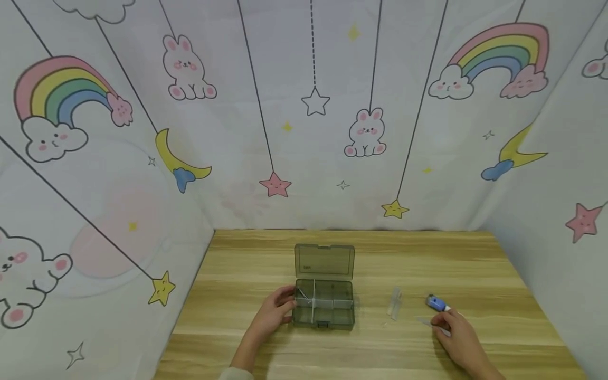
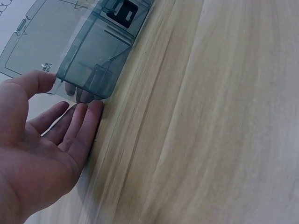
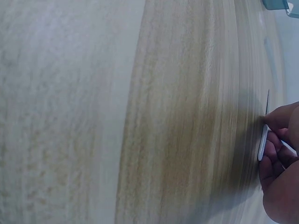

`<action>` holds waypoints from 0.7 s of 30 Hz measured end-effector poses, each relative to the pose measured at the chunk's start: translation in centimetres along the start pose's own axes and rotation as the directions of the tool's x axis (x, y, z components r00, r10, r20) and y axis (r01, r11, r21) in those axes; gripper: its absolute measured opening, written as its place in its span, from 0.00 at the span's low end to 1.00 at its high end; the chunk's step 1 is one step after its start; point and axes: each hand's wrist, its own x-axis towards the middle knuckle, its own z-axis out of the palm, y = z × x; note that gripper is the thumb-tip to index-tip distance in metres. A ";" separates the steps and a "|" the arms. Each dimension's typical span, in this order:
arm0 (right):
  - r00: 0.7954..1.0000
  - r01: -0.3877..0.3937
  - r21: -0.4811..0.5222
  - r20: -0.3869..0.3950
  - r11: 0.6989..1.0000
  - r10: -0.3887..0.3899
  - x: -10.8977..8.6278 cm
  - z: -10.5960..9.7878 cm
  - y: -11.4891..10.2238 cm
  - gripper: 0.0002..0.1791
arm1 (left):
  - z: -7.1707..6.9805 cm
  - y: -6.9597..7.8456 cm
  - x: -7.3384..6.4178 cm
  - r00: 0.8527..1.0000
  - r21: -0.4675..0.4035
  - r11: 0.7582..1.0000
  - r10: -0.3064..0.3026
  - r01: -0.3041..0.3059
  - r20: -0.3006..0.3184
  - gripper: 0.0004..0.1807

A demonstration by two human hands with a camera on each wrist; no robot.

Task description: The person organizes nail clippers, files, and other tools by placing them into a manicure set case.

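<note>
A smoky grey-green plastic box (image 1: 323, 316) stands with its lid (image 1: 324, 262) tipped back. Pale dividers (image 1: 314, 311) split it, and a thin piece leans in its back left compartment. My left hand (image 1: 274, 313) rests against the box's left side. In the left wrist view its thumb touches the back corner, while the fingers (image 2: 86, 123) lie fairly straight along the end wall. Off to the right, my right hand (image 1: 456, 335) pinches a slim white strip-like piece (image 3: 263, 143) with a narrow tip, close over the table; its exact kind I cannot tell.
Clear plastic strips (image 1: 395, 304) lie on the wood-grain table (image 1: 361, 353) between the box and my right hand. A small blue object (image 1: 434, 302) with a white end sits just behind that hand. Patterned cloth walls (image 1: 313, 158) enclose the table's back and sides.
</note>
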 end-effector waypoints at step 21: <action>0.998 0.016 0.105 0.061 0.994 -0.022 0.6 0.0 0.6 0.19 | 0.0 0.3 -0.4 1.000 0.000 1.000 0.000 0.000 0.011 0.30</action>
